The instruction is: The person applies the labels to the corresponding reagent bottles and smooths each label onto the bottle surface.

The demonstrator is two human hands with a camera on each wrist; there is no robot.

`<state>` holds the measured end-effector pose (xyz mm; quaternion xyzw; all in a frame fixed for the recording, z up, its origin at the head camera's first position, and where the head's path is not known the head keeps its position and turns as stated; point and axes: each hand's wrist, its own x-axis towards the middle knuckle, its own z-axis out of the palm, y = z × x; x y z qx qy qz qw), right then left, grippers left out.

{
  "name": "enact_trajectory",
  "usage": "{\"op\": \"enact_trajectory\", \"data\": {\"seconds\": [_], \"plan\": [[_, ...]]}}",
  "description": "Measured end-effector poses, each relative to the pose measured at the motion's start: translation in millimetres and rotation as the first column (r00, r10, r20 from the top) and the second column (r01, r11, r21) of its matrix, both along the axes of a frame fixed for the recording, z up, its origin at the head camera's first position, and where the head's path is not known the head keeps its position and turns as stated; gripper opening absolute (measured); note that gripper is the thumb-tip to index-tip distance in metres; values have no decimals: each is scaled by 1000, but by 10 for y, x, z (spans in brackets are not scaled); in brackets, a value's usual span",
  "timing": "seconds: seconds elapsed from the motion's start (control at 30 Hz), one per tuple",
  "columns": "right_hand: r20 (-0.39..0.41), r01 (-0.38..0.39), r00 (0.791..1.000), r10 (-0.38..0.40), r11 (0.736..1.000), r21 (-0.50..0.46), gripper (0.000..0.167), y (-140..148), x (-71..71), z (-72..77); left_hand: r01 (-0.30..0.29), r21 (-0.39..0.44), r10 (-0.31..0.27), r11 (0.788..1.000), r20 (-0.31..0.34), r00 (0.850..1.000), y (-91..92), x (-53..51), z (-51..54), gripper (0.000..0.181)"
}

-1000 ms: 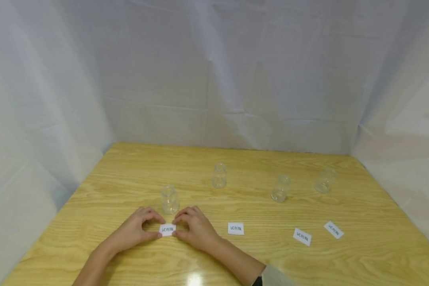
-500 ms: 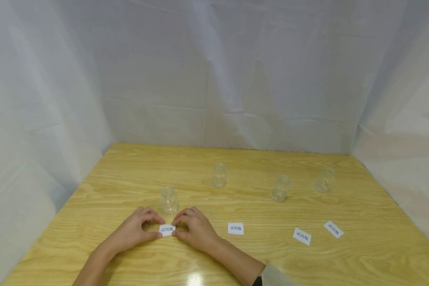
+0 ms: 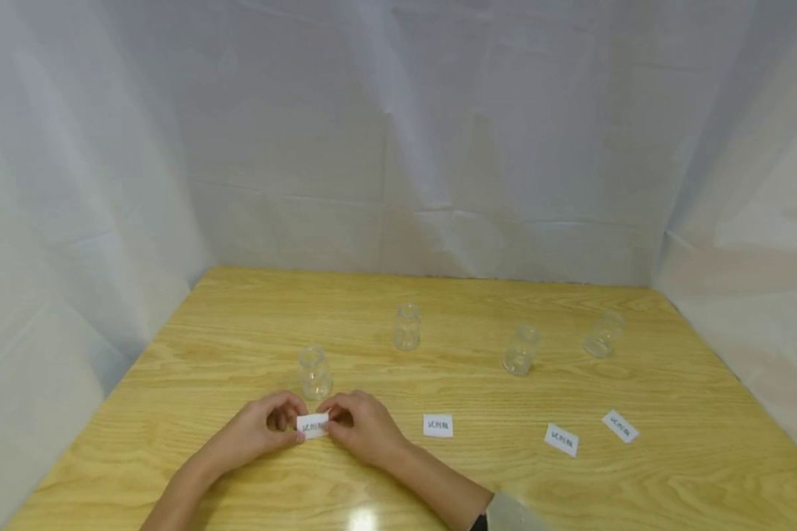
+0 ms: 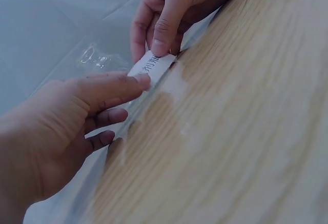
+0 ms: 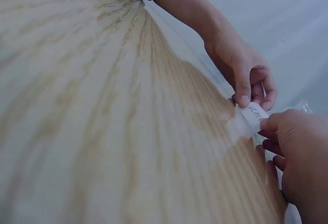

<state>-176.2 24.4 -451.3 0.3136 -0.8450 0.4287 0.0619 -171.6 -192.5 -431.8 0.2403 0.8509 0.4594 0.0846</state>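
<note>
A white paper label with handwritten characters is stretched between my two hands. My left hand pinches its left end between thumb and fingers, and my right hand pinches the right end. In the left wrist view the label looks raised and tilted near the wooden surface, the left thumb lying along its near end. The right wrist view shows the same label partly covered by fingertips. Just beyond the hands stands a clear glass bottle, upright and apart from them.
Three more clear glass bottles stand farther back: one in the middle, another right of it, and a third at far right. Three similar labels lie on the wooden table. White sheeting encloses it.
The label has been lifted from lying flat to a tilted position, its right end slightly higher. Both hands have shifted slightly, fingers closing in on its ends. Bottles and other labels stay put.
</note>
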Motion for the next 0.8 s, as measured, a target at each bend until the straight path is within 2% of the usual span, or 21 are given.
{"op": "enact_trajectory", "data": {"seconds": [0.13, 0.23, 0.33, 0.43, 0.63, 0.8], "plan": [[122, 19, 992, 2, 984, -175, 18, -19, -3, -6, -7, 76, 5, 997, 25, 1000, 14, 9, 4, 23], [169, 48, 986, -6, 968, -246, 19, -27, 20, 39, -1, 120, -2, 993, 23, 1000, 29, 10, 11, 22], [185, 58, 983, -6, 959, -278, 18, -18, 89, 182, 8, 145, -12, 989, 31, 999, 36, 9, 16, 21], [178, 53, 984, 2, 952, -303, 16, -11, 120, 255, 9, 152, -14, 988, 36, 999, 35, 7, 17, 21], [180, 64, 984, -9, 951, -304, 19, -12, 22, 95, 0, 130, -4, 992, 27, 1000, 30, -4, 10, 19], [183, 54, 983, 4, 950, -307, 20, -9, -9, 49, 9, 133, -12, 991, 22, 1000, 38, -8, 12, 17]]}}
